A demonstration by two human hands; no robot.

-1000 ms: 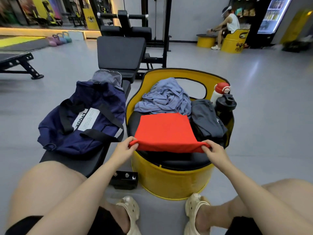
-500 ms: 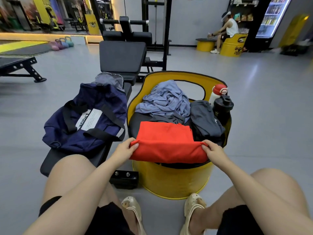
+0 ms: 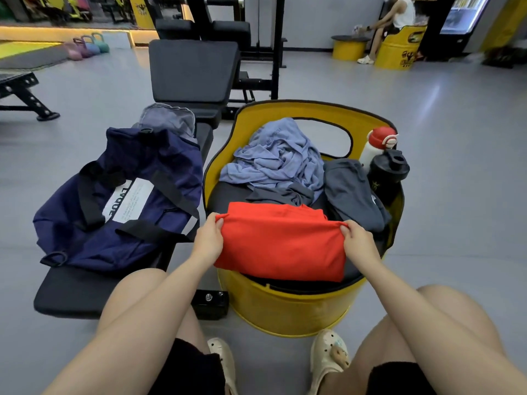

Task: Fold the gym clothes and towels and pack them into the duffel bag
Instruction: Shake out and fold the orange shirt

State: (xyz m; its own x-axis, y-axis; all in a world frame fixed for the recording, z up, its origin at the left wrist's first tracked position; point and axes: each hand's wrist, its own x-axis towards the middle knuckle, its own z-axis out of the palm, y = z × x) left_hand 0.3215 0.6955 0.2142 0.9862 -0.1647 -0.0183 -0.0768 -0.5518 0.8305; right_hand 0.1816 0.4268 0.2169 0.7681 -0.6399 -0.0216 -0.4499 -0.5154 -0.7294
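Head view is showing the bright red folded fabric garment [image 3: 281, 243] lying on the black seat of the round yellow drum stool [image 3: 288, 312], its near edge hanging over the rim. The left hand [image 3: 207, 240] and right hand [image 3: 360, 243] are each pinching a corner. If either pinch is slipping, I'd guess the fold is opening or the cloth is sliding floorward, short of the navy duffel bag [image 3: 119, 201] on the black padded bench [image 3: 74, 292] alongside.

place: gym; signs: weight bench [image 3: 194, 72], kettlebells [image 3: 87, 48], cable machine [image 3: 265, 38]
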